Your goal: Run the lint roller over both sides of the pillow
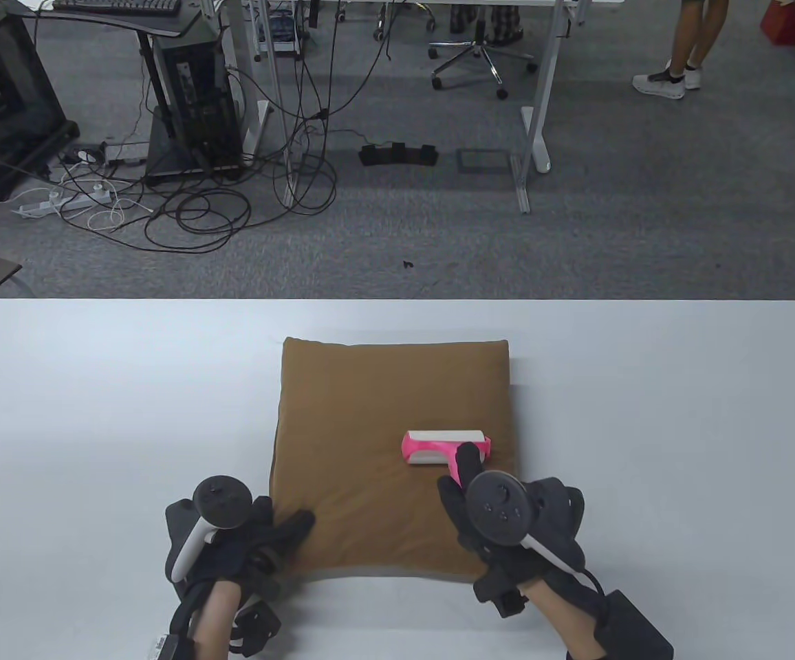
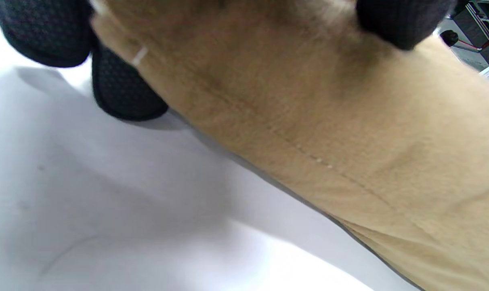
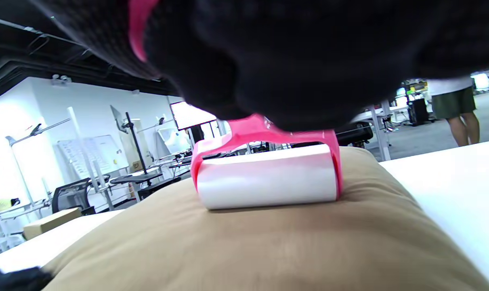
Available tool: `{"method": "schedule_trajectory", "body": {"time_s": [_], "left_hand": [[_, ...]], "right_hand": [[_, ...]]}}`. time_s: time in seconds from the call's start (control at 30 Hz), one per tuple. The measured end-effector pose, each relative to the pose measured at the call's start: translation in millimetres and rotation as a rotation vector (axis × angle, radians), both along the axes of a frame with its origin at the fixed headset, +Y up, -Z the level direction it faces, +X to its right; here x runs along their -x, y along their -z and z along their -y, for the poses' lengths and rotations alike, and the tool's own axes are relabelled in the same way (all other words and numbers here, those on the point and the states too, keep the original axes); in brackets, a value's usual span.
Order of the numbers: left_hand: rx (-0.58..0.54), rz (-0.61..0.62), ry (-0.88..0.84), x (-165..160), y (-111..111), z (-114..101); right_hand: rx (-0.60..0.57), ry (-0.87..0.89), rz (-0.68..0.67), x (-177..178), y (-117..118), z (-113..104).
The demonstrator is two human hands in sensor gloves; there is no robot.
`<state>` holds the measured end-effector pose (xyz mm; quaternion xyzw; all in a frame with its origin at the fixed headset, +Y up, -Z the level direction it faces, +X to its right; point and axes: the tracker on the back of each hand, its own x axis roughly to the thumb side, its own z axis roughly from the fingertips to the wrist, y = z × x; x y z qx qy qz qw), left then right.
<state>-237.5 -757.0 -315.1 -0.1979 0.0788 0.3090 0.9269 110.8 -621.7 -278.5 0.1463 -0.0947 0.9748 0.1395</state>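
My right hand (image 1: 507, 522) grips the pink lint roller (image 1: 447, 447) on the brown pillow (image 1: 384, 412); my left hand (image 1: 232, 536) presses the pillow's near-left corner, fingers extended, mid-worktop (image 1: 95, 412).

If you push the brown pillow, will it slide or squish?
Probably both. The soft brown fabric pillow looks plump and dents slightly under the pink lint roller, so it likely squishes. The left hand presses its corner, perhaps because it could slide on the smooth white table.

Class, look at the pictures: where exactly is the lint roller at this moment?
In the table view, the lint roller rests on the brown pillow, on its right near part, gripped by the right hand.
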Motion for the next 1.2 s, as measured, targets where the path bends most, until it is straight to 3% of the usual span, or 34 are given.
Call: {"method": "schedule_trajectory", "body": {"time_s": [0.2, 0.37, 0.57, 0.67, 0.73, 0.83, 0.97, 1.1, 1.2], "left_hand": [[-0.004, -0.005, 0.022, -1.0, -1.6, -0.1], [-0.026, -0.015, 0.052, -4.3, -5.2, -5.7], [-0.327, -0.021, 0.106, -14.8, -16.6, -45.9], [-0.557, 0.001, -0.054, -18.1, -30.0, -69.7], [-0.626, 0.035, -0.181, -23.2, -35.0, -75.9], [-0.584, 0.136, -0.376, -40.7, -35.0, -72.0], [-0.411, 0.221, -0.597, -53.7, -29.5, -57.1], [-0.275, 0.129, -0.888, -50.8, -29.3, -47.9], [-0.217, 0.118, -0.981, -51.1, -29.4, -43.5]], "right_hand": [[0.032, 0.039, -0.058, -9.0, -40.5, 3.2], [0.008, 0.091, -0.024, -18.0, -46.1, -3.9], [-0.188, 0.172, 0.09, -19.0, -29.9, -14.0], [-0.272, 0.144, 0.096, -2.5, -19.0, -14.6], [-0.303, 0.119, 0.073, 11.4, -15.1, -14.1], [-0.298, 0.103, 0.0, 34.8, -12.9, -11.0], [-0.29, 0.078, -0.124, 68.6, -15.7, -1.5], [-0.307, 0.129, -0.207, 90.1, -19.9, 5.8], [-0.257, 0.185, -0.245, 100.2, -20.0, 10.8]]}}
